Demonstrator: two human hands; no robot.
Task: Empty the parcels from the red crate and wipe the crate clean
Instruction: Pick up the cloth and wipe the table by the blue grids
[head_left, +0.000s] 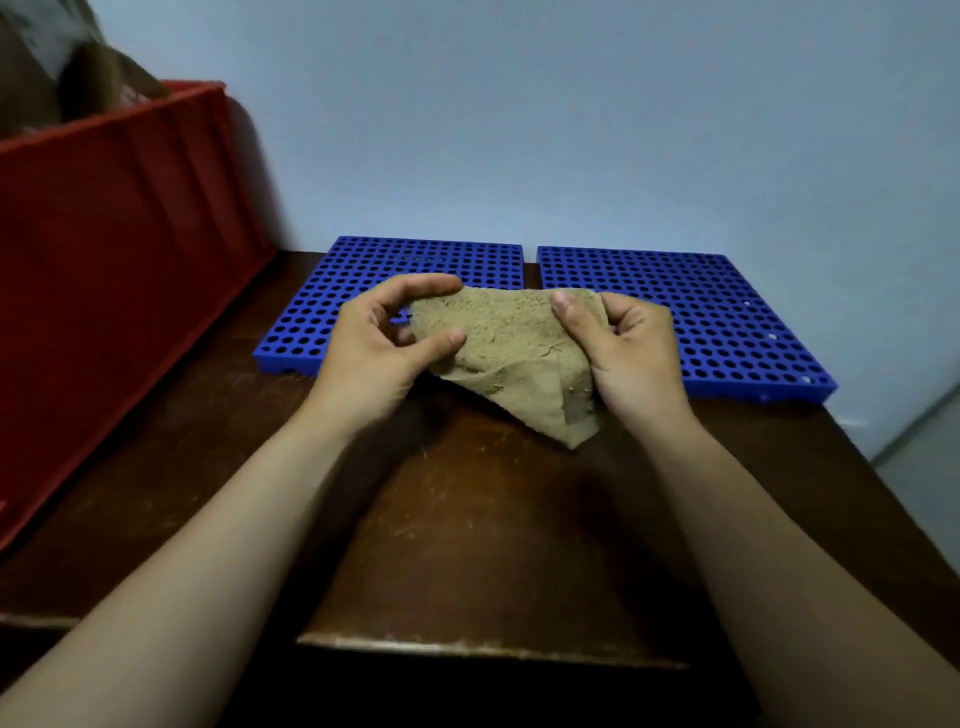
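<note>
Both hands meet at mid-frame above the desk (493, 519), fingers curled. The left hand (384, 338) pinches one edge of a tan cloth (509, 353) between thumb and forefinger, and the right hand (623, 343) grips the opposite edge, so the cloth hangs spread between them. Readying the cloth seems the step in hand. At upper left the red crate (114, 249) appears to hold brown parcels (98, 78), so emptying it likely comes before any wiping.

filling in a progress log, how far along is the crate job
Done: nothing that shows; brown parcels stick up from the red crate. In hand: the left hand and right hand hold a tan cloth over the table. Left: emptying the crate, then wiping it.
</note>
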